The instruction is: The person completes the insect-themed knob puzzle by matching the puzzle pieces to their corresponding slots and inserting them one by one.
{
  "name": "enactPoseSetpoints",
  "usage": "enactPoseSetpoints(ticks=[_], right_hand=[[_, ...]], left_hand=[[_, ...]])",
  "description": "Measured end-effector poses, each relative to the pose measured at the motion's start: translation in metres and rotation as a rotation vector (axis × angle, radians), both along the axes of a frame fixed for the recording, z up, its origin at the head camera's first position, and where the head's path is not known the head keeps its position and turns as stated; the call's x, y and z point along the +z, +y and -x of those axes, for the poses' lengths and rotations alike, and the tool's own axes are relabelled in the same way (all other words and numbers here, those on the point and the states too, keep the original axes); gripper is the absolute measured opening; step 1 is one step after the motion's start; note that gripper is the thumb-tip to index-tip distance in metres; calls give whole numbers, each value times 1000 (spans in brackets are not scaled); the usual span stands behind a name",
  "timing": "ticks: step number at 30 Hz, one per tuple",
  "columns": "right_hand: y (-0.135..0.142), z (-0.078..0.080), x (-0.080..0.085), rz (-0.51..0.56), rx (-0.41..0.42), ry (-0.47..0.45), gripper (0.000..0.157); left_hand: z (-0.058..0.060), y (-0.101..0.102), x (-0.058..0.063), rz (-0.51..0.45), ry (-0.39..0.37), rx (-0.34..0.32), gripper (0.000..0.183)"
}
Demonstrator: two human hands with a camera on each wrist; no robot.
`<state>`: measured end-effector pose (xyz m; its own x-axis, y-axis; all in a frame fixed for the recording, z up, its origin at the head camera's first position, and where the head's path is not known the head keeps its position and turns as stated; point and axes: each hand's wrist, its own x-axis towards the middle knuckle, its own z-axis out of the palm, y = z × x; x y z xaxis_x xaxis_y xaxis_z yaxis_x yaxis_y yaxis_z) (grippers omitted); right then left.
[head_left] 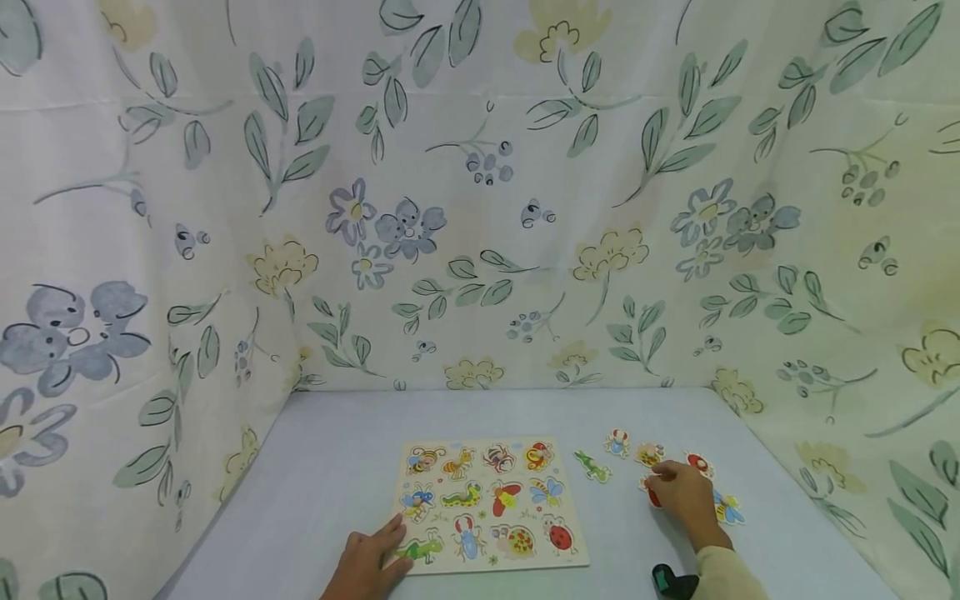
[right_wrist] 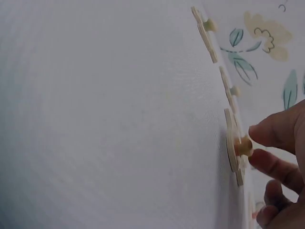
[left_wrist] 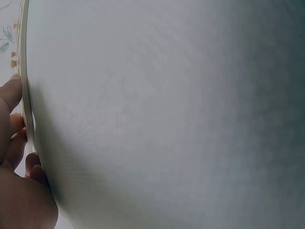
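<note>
Twelve bug pictures [head_left: 492, 504] in three rows cover the flat board [head_left: 450, 564], which lies on the pale table [head_left: 315, 475] in the head view. At the board's near left corner rests the left hand [head_left: 367, 557], fingers loosely extended, touching its edge. Off the board's right side, the right hand [head_left: 684, 497] reaches down among loose pieces, its fingertips at a red piece [head_left: 652, 493]. Around it lie a green piece [head_left: 594, 467], a blue beetle piece [head_left: 617, 443] and a snail piece [head_left: 649, 454] on the far left side, a ladybug piece [head_left: 700, 464] beyond it, and a yellow-and-blue piece [head_left: 727, 507] to its right. Flowered cloth [head_left: 480, 208] hangs behind and at both sides.

From the left wrist, the fingers touch the board's thin edge at the far left of the view.

From the right wrist, thumb and forefinger close on the red piece's wooden knob [right_wrist: 246, 146], apparently pinching it, though the view is too oblique to judge how firmly. Other knobbed pieces lie farther along the table.
</note>
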<state>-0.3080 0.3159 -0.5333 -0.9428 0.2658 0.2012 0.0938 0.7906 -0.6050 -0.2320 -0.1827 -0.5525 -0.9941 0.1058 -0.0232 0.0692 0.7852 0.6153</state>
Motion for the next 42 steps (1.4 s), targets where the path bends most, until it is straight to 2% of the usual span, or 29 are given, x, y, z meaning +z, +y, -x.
enactPoseSetpoints(ticks=[4,9,13,17,21,25,32,37,42], right_hand=[[0,0,0,-3,26,-14,18],[-2,-2,0,16,21,-25,12],[-3,-3,1,25,14,27,13],[-6,-4,5,14,27,118,15],[-12,-5,14,-14,34,221,16],[-22,-5,27,-32,40,286,16],[-44,-6,48,-7,74,356,15],[-56,-5,57,6,88,427,13],[-71,-4,66,8,101,454,12]], left_hand=[[-1,0,1,0,8,-9,60],[-1,0,1,1,7,-3,60],[-1,-1,0,12,23,-17,60],[0,-1,-2,8,20,-6,59],[-1,0,-1,1,18,-2,59],[-1,-1,0,1,23,-11,59],[0,-2,0,8,11,-5,58],[0,-1,-1,-5,10,-20,59],[-1,-1,1,-5,8,-13,58]])
